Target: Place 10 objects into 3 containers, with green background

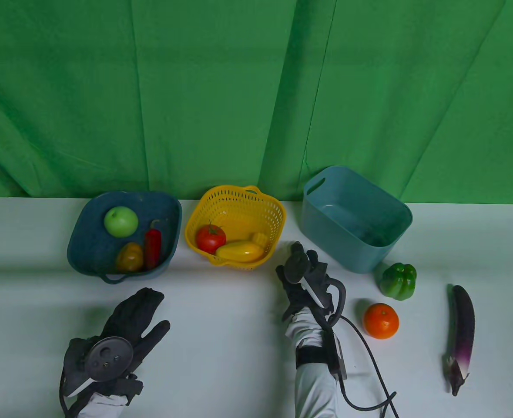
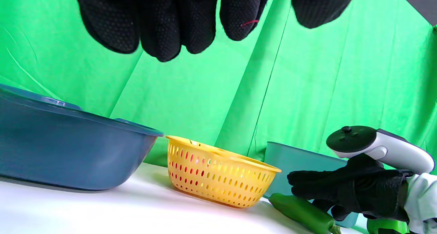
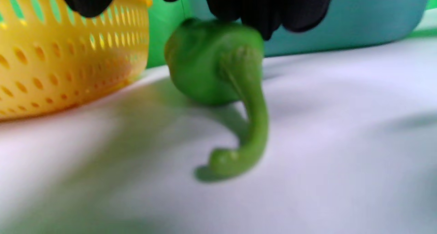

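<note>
My right hand [image 1: 302, 265] is over a green chili pepper [image 3: 208, 67] that lies on the table between the yellow basket [image 1: 273, 213] and the teal tub [image 1: 360, 204]. Its fingers [image 3: 266, 9] touch the chili's top; the thumb stays apart from it. The table view hides the chili under the hand; it shows in the left wrist view [image 2: 300, 211]. My left hand [image 1: 152, 311] lies open and empty at the front left. The dark blue bowl [image 1: 86, 226] holds a green apple [image 1: 121, 221], a red chili [image 1: 153, 248] and a yellow pepper [image 1: 130, 257].
The yellow basket holds a tomato [image 1: 210, 237] and a yellow squash [image 1: 239, 251]. The teal tub looks empty. A green bell pepper [image 1: 397, 281], an orange [image 1: 381, 321] and a purple eggplant [image 1: 461, 331] lie on the table's right side.
</note>
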Available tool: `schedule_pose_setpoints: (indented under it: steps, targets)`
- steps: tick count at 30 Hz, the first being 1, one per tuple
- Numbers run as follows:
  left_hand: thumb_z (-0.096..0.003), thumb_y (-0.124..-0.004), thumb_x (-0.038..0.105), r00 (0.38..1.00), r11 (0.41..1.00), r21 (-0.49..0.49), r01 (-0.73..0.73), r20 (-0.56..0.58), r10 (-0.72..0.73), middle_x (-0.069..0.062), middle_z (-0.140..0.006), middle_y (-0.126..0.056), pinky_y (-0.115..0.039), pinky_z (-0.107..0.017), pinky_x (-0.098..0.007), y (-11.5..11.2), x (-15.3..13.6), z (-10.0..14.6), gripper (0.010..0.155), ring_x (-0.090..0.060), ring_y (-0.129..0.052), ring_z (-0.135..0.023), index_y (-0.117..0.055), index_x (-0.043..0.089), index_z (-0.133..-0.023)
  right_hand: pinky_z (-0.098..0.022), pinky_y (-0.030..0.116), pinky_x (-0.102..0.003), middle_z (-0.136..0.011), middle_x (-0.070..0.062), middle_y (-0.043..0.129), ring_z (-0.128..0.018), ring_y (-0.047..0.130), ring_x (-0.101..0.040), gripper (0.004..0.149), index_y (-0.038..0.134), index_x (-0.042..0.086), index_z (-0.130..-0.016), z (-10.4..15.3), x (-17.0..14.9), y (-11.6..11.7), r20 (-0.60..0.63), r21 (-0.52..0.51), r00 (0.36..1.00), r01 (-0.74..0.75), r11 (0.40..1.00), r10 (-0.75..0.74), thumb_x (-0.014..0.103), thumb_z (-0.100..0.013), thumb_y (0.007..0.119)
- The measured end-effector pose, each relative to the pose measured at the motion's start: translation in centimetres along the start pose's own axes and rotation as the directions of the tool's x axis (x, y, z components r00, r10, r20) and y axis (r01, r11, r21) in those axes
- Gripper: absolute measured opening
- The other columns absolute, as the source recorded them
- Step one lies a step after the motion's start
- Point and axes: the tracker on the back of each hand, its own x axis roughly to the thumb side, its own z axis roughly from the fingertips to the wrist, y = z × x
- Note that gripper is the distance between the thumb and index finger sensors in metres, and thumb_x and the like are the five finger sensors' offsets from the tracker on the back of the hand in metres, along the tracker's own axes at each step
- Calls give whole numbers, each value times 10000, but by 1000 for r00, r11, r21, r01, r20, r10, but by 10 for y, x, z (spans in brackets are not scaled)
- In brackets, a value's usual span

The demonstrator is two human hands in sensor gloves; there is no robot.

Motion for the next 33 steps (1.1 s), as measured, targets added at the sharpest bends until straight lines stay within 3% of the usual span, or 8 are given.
schedule_pose_setpoints:
  steps: [7, 15, 25, 33]
  targets:
    - [-561, -626, 598, 1000, 1000, -3, 5, -5, -5, -132, -1142, -699, -728, -649, -565, 1, -1, 0, 673, -378, -791, -998, -585, 263, -1143, -718, 589, -606, -1214, -228, 401, -1004, 600, -503, 722, 319, 318, -1159, -5, 1, 12, -14, 44, 995, -96, 994, 96, 516, -562, 673]
    - [-561, -626, 598, 1000, 1000, -4, 6, -7, -6, -136, -1142, -700, -727, -648, -567, 1, -1, 0, 673, -379, -792, -998, -586, 264, -1143, -671, 684, -513, -1174, -200, 505, -923, 723, -412, 718, 317, 318, -1140, -9, 4, 16, -15, 11, 986, -164, 986, 164, 428, -563, 730]
    - [-561, -626, 597, 1000, 1000, -19, 19, -15, -19, -135, -1141, -700, -727, -649, -566, 1, 0, -1, 673, -378, -790, -998, -586, 262, -1143, -637, 716, -475, -1162, -223, 539, -853, 774, -406, 690, 339, 282, -1155, -17, 2, -4, -36, 113, 990, -132, 985, 136, 427, -588, 704]
    - [-561, -626, 598, 1000, 1000, -18, 20, -19, -21, -137, -1141, -701, -727, -648, -567, 2, 1, -1, 672, -381, -791, -998, -586, 263, -1143, -627, 721, -476, -1152, -232, 567, -840, 782, -414, 667, 378, 276, -1157, -12, 0, -21, -7, 83, 995, -102, 991, 103, 421, -593, 705]
